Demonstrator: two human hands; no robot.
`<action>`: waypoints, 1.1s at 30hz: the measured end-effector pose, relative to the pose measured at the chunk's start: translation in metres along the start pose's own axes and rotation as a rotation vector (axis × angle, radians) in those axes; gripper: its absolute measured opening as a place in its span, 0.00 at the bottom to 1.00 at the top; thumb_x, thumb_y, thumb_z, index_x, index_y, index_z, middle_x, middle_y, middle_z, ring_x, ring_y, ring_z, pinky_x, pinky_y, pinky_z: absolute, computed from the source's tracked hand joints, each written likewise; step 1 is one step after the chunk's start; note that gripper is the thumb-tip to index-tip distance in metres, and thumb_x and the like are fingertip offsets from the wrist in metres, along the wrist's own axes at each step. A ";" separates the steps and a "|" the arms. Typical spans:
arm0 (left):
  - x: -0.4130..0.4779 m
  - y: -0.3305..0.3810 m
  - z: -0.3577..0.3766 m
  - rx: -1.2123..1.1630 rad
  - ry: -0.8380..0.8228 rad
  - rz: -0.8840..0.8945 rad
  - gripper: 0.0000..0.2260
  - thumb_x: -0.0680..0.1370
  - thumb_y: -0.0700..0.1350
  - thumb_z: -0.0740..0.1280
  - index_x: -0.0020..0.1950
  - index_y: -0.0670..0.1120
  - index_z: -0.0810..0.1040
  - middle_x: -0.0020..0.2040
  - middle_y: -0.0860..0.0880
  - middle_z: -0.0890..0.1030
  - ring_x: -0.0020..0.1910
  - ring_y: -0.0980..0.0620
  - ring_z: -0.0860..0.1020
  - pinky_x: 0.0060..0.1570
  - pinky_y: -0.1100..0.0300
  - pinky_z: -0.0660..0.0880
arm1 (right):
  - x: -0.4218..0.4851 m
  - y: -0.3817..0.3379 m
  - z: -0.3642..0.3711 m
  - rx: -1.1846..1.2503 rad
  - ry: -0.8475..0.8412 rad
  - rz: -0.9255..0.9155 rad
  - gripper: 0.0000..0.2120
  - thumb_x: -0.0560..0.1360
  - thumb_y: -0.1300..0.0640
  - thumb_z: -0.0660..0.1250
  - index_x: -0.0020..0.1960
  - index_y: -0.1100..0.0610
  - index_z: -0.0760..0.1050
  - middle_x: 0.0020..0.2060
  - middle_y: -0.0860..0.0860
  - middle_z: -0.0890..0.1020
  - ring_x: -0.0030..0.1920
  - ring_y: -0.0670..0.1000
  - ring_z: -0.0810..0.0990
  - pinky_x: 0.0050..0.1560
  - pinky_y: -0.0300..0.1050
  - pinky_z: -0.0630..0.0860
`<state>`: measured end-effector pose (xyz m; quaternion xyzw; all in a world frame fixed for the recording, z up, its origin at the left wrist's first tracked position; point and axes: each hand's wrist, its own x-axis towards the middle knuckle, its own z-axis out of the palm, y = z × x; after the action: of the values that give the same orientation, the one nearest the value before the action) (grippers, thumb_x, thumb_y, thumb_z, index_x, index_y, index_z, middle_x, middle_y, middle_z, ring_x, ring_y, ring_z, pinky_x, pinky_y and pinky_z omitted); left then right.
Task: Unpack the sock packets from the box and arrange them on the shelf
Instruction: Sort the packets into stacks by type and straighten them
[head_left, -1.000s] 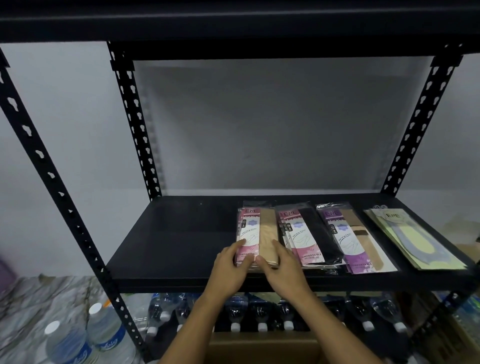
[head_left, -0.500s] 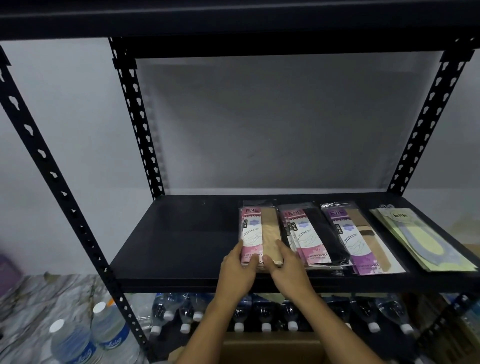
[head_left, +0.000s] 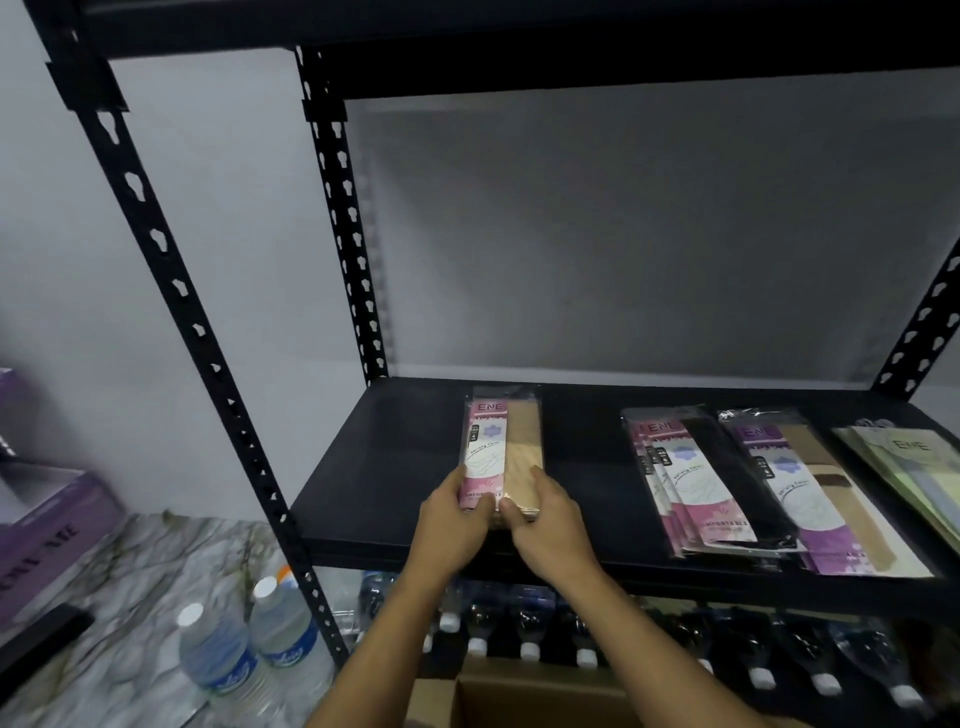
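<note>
A small stack of pink-and-beige sock packets (head_left: 501, 457) lies flat on the black metal shelf (head_left: 374, 499), left of centre, its long side running front to back and its near end close to the front lip. The left hand (head_left: 457, 525) grips the near left corner, thumb on the printed face and fingers curled against the edge. The right hand (head_left: 553, 525) clasps the near right edge in the same way, so both sets of fingers are closed on the stack. The packets look light, thin and floppy, in glossy plastic sleeves that probably slide over one another. Squeezing both long edges near one end therefore seems the surest way to keep the pile square, while a one-sided pinch would likely let the lower packets fan out. To the right, well apart from the held stack, lie pink-and-black packets (head_left: 696, 483), then a purple packet (head_left: 810, 493) just beside them, and green packets (head_left: 914, 467) at the edge of view. That pink-and-black pile is the nearest obstacle to any slide rightward, and the slotted upright (head_left: 343, 249) stands well to the left. Below, capped water bottles (head_left: 530, 634) line the lower level, and an open cardboard box (head_left: 519, 696) sits under the forearms. Two loose bottles (head_left: 249, 649) stand on the marble floor near a purple carton (head_left: 41, 519).
</note>
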<state>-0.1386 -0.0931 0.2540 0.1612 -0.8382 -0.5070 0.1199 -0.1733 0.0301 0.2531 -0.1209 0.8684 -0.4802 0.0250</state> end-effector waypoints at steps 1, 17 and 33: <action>0.004 -0.005 -0.009 -0.001 0.012 -0.010 0.23 0.78 0.42 0.66 0.73 0.47 0.69 0.61 0.51 0.80 0.53 0.56 0.77 0.49 0.68 0.71 | 0.003 -0.006 0.009 0.007 -0.010 0.002 0.29 0.77 0.56 0.65 0.74 0.60 0.60 0.70 0.54 0.68 0.68 0.52 0.68 0.56 0.30 0.60; 0.045 -0.026 -0.043 0.002 0.032 -0.007 0.22 0.78 0.42 0.65 0.73 0.46 0.69 0.63 0.50 0.79 0.53 0.58 0.77 0.40 0.77 0.69 | 0.036 -0.028 0.051 -0.028 0.003 -0.026 0.28 0.77 0.54 0.65 0.73 0.61 0.62 0.69 0.56 0.69 0.68 0.55 0.68 0.63 0.38 0.65; 0.032 -0.008 -0.034 0.078 0.221 0.116 0.25 0.79 0.46 0.65 0.75 0.47 0.64 0.74 0.47 0.66 0.73 0.48 0.63 0.72 0.43 0.61 | 0.024 -0.014 0.002 0.079 0.074 -0.046 0.32 0.74 0.47 0.68 0.73 0.56 0.61 0.72 0.53 0.65 0.71 0.53 0.66 0.70 0.51 0.66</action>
<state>-0.1545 -0.1365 0.2638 0.1719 -0.8469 -0.4452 0.2344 -0.1938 0.0155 0.2657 -0.1216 0.8460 -0.5189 -0.0135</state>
